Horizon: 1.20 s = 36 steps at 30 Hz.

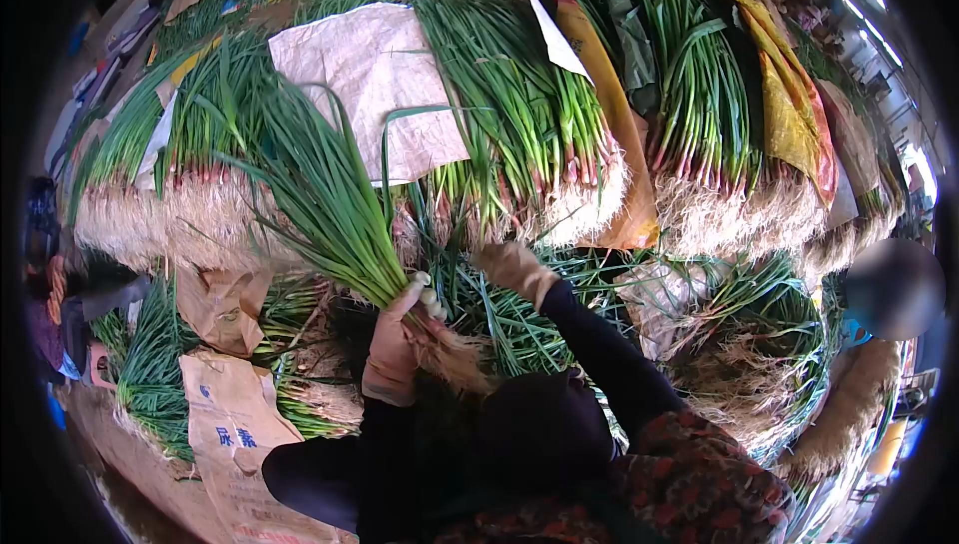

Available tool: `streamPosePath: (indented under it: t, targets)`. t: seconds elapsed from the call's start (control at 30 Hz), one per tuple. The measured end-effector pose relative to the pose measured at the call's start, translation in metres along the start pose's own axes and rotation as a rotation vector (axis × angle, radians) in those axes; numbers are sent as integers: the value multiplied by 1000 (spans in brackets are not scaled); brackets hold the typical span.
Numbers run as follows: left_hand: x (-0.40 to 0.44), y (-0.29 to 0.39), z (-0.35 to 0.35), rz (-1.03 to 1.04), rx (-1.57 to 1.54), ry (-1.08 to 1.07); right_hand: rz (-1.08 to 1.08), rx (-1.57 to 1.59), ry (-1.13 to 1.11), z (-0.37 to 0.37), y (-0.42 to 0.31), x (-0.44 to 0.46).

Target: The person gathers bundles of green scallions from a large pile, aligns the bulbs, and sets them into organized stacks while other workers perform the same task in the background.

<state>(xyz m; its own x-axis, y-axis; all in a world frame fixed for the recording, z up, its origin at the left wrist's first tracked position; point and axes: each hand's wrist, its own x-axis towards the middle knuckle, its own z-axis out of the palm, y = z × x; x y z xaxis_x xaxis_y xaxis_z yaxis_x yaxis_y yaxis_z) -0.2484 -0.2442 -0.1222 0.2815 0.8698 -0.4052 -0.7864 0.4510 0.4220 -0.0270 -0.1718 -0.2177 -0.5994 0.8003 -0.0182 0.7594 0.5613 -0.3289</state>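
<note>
The upper half of the view is filled by a long bank of leafy green stalks [524, 104], laid with pinkish bases and pale roots turned toward the person. It is partly covered by sacking: a whitish woven sheet [370, 79] is spread left of centre, and a yellow woven sack [774, 74] is draped on the right. Below the bank, more loose stalks [529, 329] are heaped around the hands, and a tan sack [235, 444] printed with dark blue characters is seen at lower left. A smaller crumpled brown sack [222, 309] is seen above it.

A thick bundle of rooted green stalks [345, 229] is held in the left hand [392, 344], its leaves fanned up and leftward above the grip and its shaggy roots [455, 359] hung out to the lower right. The fingers are wrapped around the bundle's base, just above the roots. The right hand [514, 272] is held to the right of the bundle's base, apart from it, over the loose stalks. Its fingers are bent; whether anything is pinched between them cannot be told. Small white rounded shapes [428, 296] are seen at the bundle's base, beside the left hand's fingers.
</note>
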Motion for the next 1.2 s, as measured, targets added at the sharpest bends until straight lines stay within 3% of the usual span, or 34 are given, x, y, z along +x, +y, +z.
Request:
streamPosePath:
  t: [0.07,0.1,0.2,0.27,0.3,0.37,0.4,0.47,0.57,0.67,0.7,0.8,0.83,0.93,1.07,1.17,1.2]
  targets:
    - [0,-4,3,-29,104,118,-217,335,74,20,-18,-26]
    - [4,-6,-2,-29,82,87,-45,346,-131,-4,-34,-38]
    - [12,-10,-13,-25,32,25,546,537,-24,-23,-9,-27]
    - [11,-6,-5,-37,37,18,671,652,308,-39,7,-8]
    - [10,-6,-4,-28,41,16,564,722,483,-41,10,8]
    - [9,-9,-4,-12,47,7,582,589,430,-60,14,39]
    - [8,-13,-6,-9,85,42,698,389,196,-77,13,49]
    - [8,-15,-9,6,159,111,630,366,292,-63,24,62]
    - [9,-18,-2,34,292,112,237,391,208,-37,-5,58]
    - [18,-26,-19,-53,497,23,309,912,94,-25,-70,26]
    - [12,-28,-12,-22,594,158,197,840,268,-2,-63,22]
    - [13,-37,-10,9,242,215,491,1256,284,-18,-55,23]
    - [13,-37,-10,4,214,202,488,1665,193,-22,-54,23]
    - [9,-40,-9,-14,88,148,526,1531,-126,-52,-80,13]
    - [0,-31,6,48,-134,22,350,1240,331,2,-69,19]
    - [-29,9,39,169,-41,-91,466,1115,375,25,-10,-1]
    - [-44,29,52,224,-44,-170,693,1030,235,-1,-12,-24]
